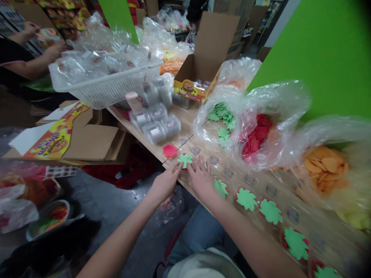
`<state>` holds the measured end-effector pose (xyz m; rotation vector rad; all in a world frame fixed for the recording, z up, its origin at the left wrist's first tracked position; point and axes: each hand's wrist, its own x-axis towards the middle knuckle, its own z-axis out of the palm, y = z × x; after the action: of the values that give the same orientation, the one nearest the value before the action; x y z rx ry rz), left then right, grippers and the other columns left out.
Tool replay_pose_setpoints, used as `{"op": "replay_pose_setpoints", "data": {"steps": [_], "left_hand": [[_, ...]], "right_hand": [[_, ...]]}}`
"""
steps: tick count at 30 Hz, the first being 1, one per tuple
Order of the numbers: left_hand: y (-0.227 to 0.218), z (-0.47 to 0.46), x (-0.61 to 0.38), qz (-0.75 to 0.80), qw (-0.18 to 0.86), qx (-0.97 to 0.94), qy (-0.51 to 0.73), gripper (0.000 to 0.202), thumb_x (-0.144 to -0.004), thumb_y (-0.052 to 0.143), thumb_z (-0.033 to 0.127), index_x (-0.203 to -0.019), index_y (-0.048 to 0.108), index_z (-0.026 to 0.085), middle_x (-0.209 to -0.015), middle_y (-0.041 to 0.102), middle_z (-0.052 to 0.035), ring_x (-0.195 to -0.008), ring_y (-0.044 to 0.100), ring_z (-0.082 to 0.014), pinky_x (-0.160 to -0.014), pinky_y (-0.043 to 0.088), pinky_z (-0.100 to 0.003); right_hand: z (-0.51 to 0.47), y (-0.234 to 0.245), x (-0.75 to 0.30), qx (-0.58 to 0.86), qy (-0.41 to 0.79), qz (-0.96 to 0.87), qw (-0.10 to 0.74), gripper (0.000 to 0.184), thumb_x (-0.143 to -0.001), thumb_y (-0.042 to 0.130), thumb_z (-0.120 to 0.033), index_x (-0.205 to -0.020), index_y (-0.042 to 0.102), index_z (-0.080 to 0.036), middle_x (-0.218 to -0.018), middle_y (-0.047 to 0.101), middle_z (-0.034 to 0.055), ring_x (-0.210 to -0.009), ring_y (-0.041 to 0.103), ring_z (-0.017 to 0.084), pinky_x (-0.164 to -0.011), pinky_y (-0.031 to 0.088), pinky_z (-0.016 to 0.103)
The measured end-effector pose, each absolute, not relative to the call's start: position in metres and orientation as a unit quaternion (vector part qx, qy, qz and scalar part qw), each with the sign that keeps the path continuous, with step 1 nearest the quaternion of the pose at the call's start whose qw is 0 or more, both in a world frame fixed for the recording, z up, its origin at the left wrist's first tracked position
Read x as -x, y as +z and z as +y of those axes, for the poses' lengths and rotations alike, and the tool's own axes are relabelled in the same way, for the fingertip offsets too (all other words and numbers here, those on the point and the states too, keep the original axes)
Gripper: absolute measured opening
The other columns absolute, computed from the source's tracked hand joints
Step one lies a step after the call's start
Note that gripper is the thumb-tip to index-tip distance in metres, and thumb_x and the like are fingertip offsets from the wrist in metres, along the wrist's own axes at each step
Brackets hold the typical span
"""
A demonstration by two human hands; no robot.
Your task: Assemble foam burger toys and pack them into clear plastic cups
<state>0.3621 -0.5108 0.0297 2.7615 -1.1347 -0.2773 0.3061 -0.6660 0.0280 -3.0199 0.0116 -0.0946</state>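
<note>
Wooden tabletop (187, 125), head view: a person's left hand (165, 181) and right hand (201, 179) met at a green foam leaf cutout (184, 160) atop red foam, fingers (193, 165) spread and touching its edges. More green-on-red cutouts (246, 199) lay in a row near a bag of red foam pieces (255, 135).

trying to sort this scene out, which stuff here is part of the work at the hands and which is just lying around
Part of the work: left hand, right hand, green leaf-shaped piece, red piece, row of green-on-red pieces, bag of green pieces, bag of red pieces.

Lying around: white plastic basket, burger-print box, clear plastic tubs, flattened carton.
</note>
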Motion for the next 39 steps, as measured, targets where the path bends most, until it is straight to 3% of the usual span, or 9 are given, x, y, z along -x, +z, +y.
{"op": "replay_pose_setpoints", "data": {"steps": [4, 9, 12, 16, 18, 21, 30, 35, 39], "left_hand": [[0.035, -0.498, -0.368, -0.377, 0.162, -0.904, -0.117, 0.073, -0.071, 0.039, 0.001, -0.138, 0.018, 0.022, -0.139, 0.038, -0.0068, -0.116, 0.048, -0.0175, -0.091, 0.043, -0.028], [0.035, -0.499, -0.366, -0.374, 0.197, -0.897, -0.131, 0.061, -0.074, 0.035, 0.0, -0.129, 0.039, 0.026, -0.141, 0.034, -0.0038, -0.11, 0.053, -0.0202, -0.085, 0.047, -0.032], [0.037, -0.498, -0.369, -0.286, 0.404, -0.858, -0.138, 0.049, -0.074, 0.043, 0.004, -0.118, 0.052, 0.024, -0.133, 0.045, -0.0059, -0.114, 0.049, -0.0216, -0.091, 0.042, -0.034], [0.045, -0.5, -0.379, -0.01, 0.743, -0.648, -0.166, 0.026, -0.08, 0.052, 0.028, -0.104, 0.058, 0.018, -0.109, 0.059, -0.0092, -0.099, 0.057, -0.0203, -0.083, 0.048, -0.036], [0.049, -0.508, -0.383, 0.055, 0.816, -0.535, -0.211, 0.027, -0.082, 0.051, 0.034, -0.101, 0.058, 0.017, -0.102, 0.061, -0.0084, -0.091, 0.059, -0.0175, -0.078, 0.049, -0.033], [0.049, -0.518, -0.387, 0.108, 0.873, -0.397, -0.263, 0.022, -0.081, 0.054, 0.031, -0.095, 0.06, 0.015, -0.095, 0.063, -0.0062, -0.084, 0.06, -0.0137, -0.075, 0.05, -0.028], [0.038, -0.493, -0.398, 0.006, 0.738, -0.635, -0.23, 0.035, -0.068, 0.068, 0.035, -0.096, 0.062, 0.015, -0.09, 0.066, -0.005, -0.074, 0.061, -0.0121, -0.068, 0.049, -0.023], [0.022, -0.498, -0.433, -0.025, 0.633, -0.763, -0.125, 0.039, -0.067, 0.065, 0.039, -0.096, 0.062, 0.013, -0.082, 0.065, -0.0065, -0.065, 0.061, -0.0151, -0.059, 0.049, -0.027], [0.015, -0.503, -0.448, -0.049, 0.553, -0.832, -0.017, 0.031, -0.064, 0.067, 0.035, -0.089, 0.064, 0.016, -0.08, 0.063, -0.0053, -0.076, 0.06, -0.0202, -0.073, 0.047, -0.034]], "right_hand": [[-0.679, 0.03, -0.315, 0.997, -0.046, 0.021, 0.063, 0.046, -0.087, 0.036, -0.018, -0.133, 0.037, -0.021, -0.141, 0.032, 0.0101, -0.133, 0.013, 0.03, -0.102, 0.017, 0.049], [-0.68, 0.023, -0.322, 0.999, -0.028, -0.016, 0.019, 0.045, -0.084, 0.042, -0.015, -0.129, 0.043, -0.015, -0.144, 0.024, 0.0157, -0.134, 0.005, 0.035, -0.102, 0.008, 0.056], [-0.679, 0.025, -0.322, 0.997, -0.053, -0.018, 0.05, 0.043, -0.083, 0.043, -0.013, -0.126, 0.046, -0.013, -0.142, 0.027, 0.0159, -0.133, 0.008, 0.034, -0.103, 0.009, 0.055], [-0.668, 0.039, -0.331, 0.955, -0.116, 0.035, 0.27, 0.035, -0.085, 0.039, -0.017, -0.118, 0.053, -0.015, -0.122, 0.052, 0.0126, -0.118, 0.041, 0.024, -0.098, 0.031, 0.041], [-0.654, 0.044, -0.341, 0.888, -0.067, 0.051, 0.452, 0.03, -0.087, 0.039, -0.029, -0.107, 0.058, -0.017, -0.098, 0.062, 0.0079, -0.091, 0.057, 0.019, -0.08, 0.045, 0.033], [-0.635, 0.046, -0.356, 0.757, 0.049, 0.063, 0.648, 0.029, -0.079, 0.049, -0.042, -0.086, 0.062, -0.018, -0.074, 0.061, 0.0006, -0.062, 0.056, 0.013, -0.053, 0.046, 0.024], [-0.647, 0.03, -0.382, 0.676, 0.065, 0.12, 0.724, 0.025, -0.072, 0.056, -0.028, -0.095, 0.055, -0.017, -0.077, 0.061, 0.0003, -0.056, 0.053, 0.007, -0.041, 0.036, 0.015], [-0.646, 0.016, -0.416, 0.846, -0.035, 0.048, 0.53, 0.028, -0.076, 0.046, -0.015, -0.102, 0.056, -0.018, -0.089, 0.063, 0.0023, -0.069, 0.058, 0.011, -0.059, 0.047, 0.023], [-0.642, 0.013, -0.435, 0.895, -0.082, 0.039, 0.436, 0.031, -0.073, 0.048, -0.007, -0.1, 0.059, -0.015, -0.102, 0.058, 0.0086, -0.096, 0.052, 0.018, -0.086, 0.041, 0.033]]}}
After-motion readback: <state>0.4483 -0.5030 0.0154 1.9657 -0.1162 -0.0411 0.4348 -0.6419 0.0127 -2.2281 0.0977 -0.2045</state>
